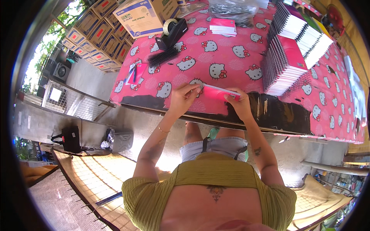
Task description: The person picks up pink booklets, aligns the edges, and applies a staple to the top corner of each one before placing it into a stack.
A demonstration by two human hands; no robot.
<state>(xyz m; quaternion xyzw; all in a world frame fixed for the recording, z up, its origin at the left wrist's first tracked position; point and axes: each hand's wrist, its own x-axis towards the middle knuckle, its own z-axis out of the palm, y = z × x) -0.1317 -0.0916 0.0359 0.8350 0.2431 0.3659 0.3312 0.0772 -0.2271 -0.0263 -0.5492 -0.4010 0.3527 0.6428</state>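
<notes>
A thin pink-covered notebook [216, 93] is held up over the table's near edge, its long pale edge facing away from me. My right hand [239, 104] is closed on its right end, thumb on the cover. At the opposite end, my left hand [185, 99] makes a pinch with thumb and fingertips against the notebook's corner. Whatever lies between those left fingertips is too small to make out. Beyond my left hand lies a bundle of black spiral binding coils [163, 57]. A black tape dispenser [172, 34] with a roll of tape stands behind the coils.
Tall stacks of spiral-bound notebooks [284, 63] rise on the right. A small pile of pink booklets [222, 27] and clear plastic bags [234, 11] lie farther back. Pink cards with a pen [135, 74] are at left. Cartons [144, 17] stand at the back left. The pink tablecloth [208, 61] has a torn dark front edge.
</notes>
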